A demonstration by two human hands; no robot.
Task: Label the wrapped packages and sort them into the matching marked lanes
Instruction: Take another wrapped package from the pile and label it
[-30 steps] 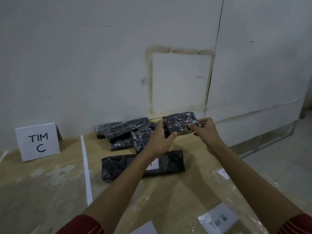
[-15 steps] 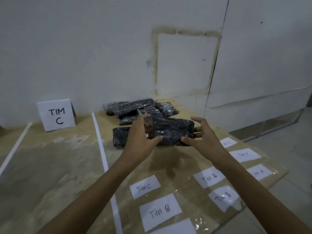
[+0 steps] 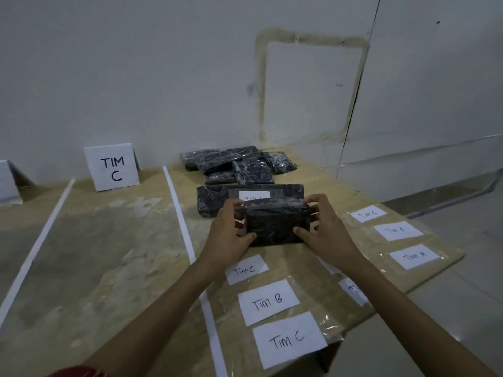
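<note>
A dark plastic-wrapped package (image 3: 276, 225) sits low over the table in front of me. My left hand (image 3: 227, 232) grips its left end and my right hand (image 3: 325, 229) grips its right end. Right behind it lies a long wrapped package (image 3: 215, 198) bearing a white "Tim" label (image 3: 254, 195), half hidden by the held one. A heap of unlabelled wrapped packages (image 3: 236, 165) lies against the wall. Loose paper labels lie near me: "Tim C" (image 3: 246, 268), "Tim B" (image 3: 268, 302), "Tim C" (image 3: 289, 340).
A standing "TIM C" sign (image 3: 112, 167) marks the lane left of a white tape line (image 3: 185, 240). Another tape line (image 3: 32, 257) and a second sign's edge (image 3: 6, 183) lie farther left. More labels, "Tim C" (image 3: 368, 213) and "Tim A" (image 3: 397, 230), lie at the table's right edge (image 3: 435, 270).
Both hands lifted one package off the heap at the wall and brought it toward me, down to just behind the loose labels. My view tilted down, showing more labels.
</note>
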